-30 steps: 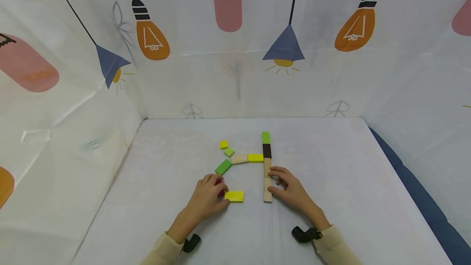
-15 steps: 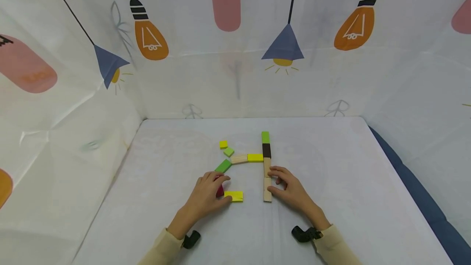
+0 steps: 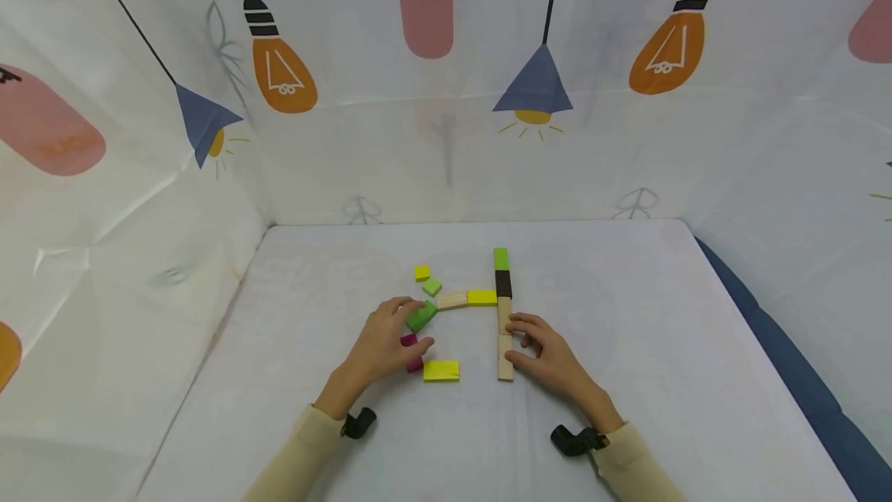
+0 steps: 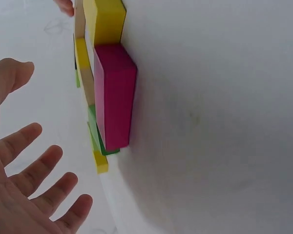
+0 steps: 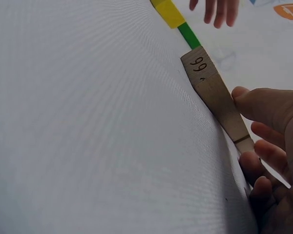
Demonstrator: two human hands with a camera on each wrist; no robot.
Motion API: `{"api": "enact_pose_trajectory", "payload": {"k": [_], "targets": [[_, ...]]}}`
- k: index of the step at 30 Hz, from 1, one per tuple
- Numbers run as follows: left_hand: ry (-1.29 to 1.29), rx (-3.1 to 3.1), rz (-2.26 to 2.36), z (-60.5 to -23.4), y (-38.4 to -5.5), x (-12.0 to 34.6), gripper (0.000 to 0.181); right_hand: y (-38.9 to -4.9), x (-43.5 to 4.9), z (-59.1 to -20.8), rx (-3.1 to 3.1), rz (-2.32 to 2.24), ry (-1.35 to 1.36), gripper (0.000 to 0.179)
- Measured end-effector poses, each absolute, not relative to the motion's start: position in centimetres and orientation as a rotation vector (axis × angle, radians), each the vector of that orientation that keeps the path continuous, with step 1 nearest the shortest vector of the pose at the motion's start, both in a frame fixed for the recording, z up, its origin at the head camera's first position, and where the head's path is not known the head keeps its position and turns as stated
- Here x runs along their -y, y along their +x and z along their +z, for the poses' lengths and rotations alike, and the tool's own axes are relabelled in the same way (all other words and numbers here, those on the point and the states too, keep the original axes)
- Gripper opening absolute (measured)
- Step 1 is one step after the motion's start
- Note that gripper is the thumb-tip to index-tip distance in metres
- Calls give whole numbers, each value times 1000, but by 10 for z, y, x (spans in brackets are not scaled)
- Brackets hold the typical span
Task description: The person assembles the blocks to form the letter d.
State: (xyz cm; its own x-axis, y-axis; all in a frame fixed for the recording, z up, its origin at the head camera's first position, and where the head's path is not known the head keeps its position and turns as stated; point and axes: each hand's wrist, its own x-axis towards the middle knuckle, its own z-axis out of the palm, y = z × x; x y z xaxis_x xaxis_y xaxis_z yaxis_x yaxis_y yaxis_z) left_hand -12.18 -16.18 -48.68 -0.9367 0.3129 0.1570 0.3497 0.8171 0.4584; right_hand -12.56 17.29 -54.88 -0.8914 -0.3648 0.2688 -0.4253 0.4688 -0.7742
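My left hand (image 3: pixel 379 341), fingers spread and thumb apart, hovers over the magenta block (image 3: pixel 415 365) and the dark green block (image 3: pixel 421 318). The left wrist view shows its fingers (image 4: pixel 44 168) clear of the magenta block, holding nothing. A yellow block (image 3: pixel 442 371) touches or nearly touches the magenta one. My right hand (image 3: pixel 550 359) rests along the right side of two plain wooden blocks (image 3: pixel 505 359) laid end to end. Its thumb (image 5: pixel 254 103) touches the nearer block, which bears carved digits; its other fingers are loosely bent by the farther one.
Above the wooden blocks, a dark brown block (image 3: pixel 503 284) and a light green block (image 3: pixel 501 259) continue the column. A yellow block (image 3: pixel 482 298) and a plain block (image 3: pixel 452 300) run left from it. Small light green (image 3: pixel 432 286) and yellow (image 3: pixel 421 273) pieces lie farther left.
My left hand has come away from the magenta and yellow blocks and moved up toward the dark green block, its fingers spreading. The right hand stays in place.
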Motion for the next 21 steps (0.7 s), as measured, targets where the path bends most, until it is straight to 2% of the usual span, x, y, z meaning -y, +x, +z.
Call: {"api": "enact_pose_trajectory", "payload": {"k": [21], "targets": [[-278, 2763, -1357, -500, -201, 179, 56, -126, -171, -546, 2640, 1416, 712, 42]]}}
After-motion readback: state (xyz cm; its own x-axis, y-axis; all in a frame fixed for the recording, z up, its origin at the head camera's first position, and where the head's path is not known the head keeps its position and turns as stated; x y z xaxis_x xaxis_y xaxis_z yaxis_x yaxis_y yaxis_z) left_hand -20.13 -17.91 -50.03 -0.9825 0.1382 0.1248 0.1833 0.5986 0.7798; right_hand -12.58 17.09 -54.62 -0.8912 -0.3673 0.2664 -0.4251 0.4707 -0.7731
